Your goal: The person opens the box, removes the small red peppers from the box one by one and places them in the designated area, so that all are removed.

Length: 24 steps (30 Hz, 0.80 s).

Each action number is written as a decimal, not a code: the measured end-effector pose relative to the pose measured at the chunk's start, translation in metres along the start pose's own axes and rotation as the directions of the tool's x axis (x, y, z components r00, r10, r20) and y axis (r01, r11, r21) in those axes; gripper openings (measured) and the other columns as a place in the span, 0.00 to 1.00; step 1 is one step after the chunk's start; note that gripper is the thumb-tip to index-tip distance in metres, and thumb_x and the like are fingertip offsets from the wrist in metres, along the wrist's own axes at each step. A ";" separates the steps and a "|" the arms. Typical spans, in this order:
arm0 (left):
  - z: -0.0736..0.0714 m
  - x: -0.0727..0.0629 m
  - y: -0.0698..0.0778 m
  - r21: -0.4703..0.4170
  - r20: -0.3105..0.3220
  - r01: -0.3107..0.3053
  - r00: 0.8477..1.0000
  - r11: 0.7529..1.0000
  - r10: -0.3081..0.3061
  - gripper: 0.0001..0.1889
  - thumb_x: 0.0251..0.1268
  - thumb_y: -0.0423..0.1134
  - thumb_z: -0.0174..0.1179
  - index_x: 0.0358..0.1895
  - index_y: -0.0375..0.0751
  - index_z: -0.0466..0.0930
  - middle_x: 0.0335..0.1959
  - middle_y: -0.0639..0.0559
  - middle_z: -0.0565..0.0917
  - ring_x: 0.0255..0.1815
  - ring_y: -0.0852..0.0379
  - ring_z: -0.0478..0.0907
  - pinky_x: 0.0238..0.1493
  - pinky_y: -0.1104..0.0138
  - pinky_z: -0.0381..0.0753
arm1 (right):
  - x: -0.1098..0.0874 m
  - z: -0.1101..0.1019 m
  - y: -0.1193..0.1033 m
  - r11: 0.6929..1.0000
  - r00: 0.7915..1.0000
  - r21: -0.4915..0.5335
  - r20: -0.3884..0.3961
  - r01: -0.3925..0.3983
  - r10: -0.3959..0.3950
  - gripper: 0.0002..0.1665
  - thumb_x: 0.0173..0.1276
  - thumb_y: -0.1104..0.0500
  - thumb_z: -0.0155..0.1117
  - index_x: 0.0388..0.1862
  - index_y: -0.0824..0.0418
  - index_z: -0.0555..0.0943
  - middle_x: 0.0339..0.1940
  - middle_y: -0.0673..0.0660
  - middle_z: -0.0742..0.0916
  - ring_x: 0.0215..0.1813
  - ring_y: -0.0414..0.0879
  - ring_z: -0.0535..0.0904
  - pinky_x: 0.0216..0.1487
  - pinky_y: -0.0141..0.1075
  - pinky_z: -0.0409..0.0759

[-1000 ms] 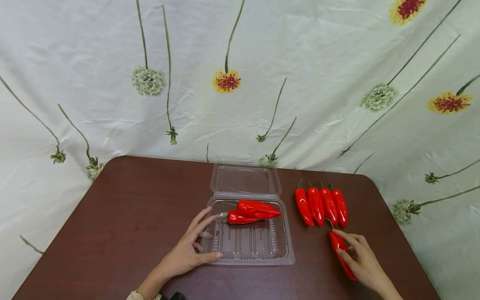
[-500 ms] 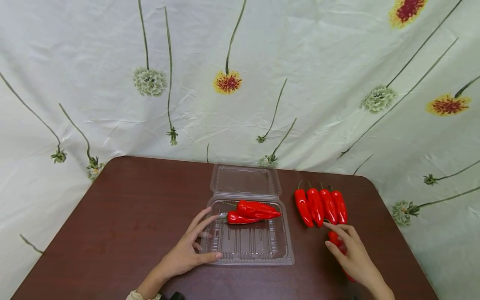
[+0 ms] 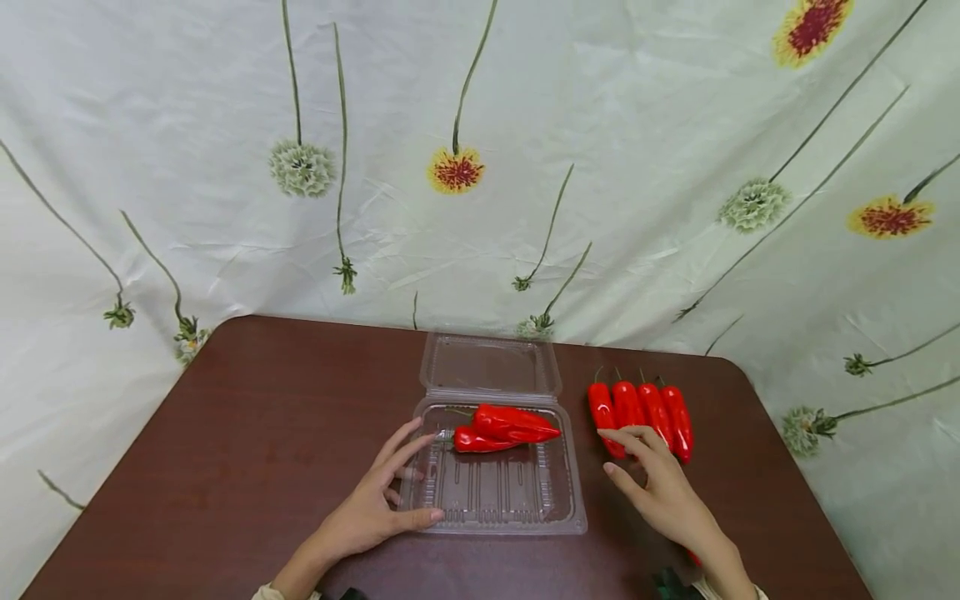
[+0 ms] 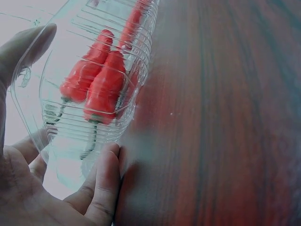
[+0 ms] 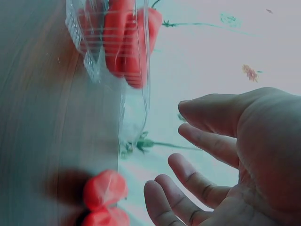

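My left hand point(image 3: 375, 498) spans the left side of an open clear plastic container point(image 3: 572, 487), spread fingers touching its rim and thumb at the front edge. Two red peppers point(image 3: 517, 423) lie inside, stems to the left, also visible through the wall in the left wrist view as red peppers point(image 4: 104, 89). My right hand point(image 3: 663, 492) holds nothing, its fingers apart, between the container and a row of several red peppers point(image 3: 677, 421). It hides parts of their near ends. Another red pepper point(image 3: 694, 558) is mostly hidden beneath my right wrist.
The container's lid point(image 3: 491, 364) lies folded back behind it on the dark brown table point(image 3: 300, 400). A pale flowered cloth point(image 3: 390, 225) hangs behind and along the sides of the table. A dark object point(image 3: 666, 582) sits by the right sleeve.
My right hand has left the single pepper on the table and moved leftward toward the container. The left hand and the two peppers in the container stay in place.
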<state>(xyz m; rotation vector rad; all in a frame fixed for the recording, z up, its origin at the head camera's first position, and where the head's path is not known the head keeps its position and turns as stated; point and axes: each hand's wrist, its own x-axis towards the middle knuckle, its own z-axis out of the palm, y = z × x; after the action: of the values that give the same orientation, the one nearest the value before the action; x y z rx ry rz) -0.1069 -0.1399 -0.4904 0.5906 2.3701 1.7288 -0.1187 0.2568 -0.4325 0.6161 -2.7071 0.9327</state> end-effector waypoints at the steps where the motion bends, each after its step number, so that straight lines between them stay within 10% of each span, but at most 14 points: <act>1: 0.000 0.000 0.000 0.000 0.001 0.001 1.000 1.000 -0.001 0.45 0.58 0.43 0.73 0.78 0.52 0.58 0.82 0.52 0.44 0.54 0.46 0.73 0.35 0.66 0.76 | 0.001 0.002 -0.001 1.000 1.000 0.005 0.010 0.002 -0.002 0.29 0.61 0.67 0.73 0.61 0.55 0.81 0.52 0.56 0.80 0.48 0.48 0.74 0.45 0.35 0.79; 24: 0.001 -0.001 0.000 0.005 0.001 0.000 1.000 1.000 0.000 0.46 0.58 0.43 0.73 0.78 0.50 0.58 0.82 0.52 0.43 0.55 0.46 0.72 0.35 0.67 0.76 | 0.052 0.037 -0.029 0.976 0.991 0.206 0.098 0.066 -0.088 0.27 0.65 0.63 0.72 0.64 0.55 0.79 0.56 0.56 0.80 0.46 0.49 0.77 0.49 0.37 0.81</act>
<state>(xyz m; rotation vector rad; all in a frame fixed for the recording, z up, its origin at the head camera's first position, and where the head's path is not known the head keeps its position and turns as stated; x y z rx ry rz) -0.1062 -0.1394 -0.4908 0.5915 2.3743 1.7227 -0.1544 0.1964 -0.4287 0.8259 -2.6766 1.1978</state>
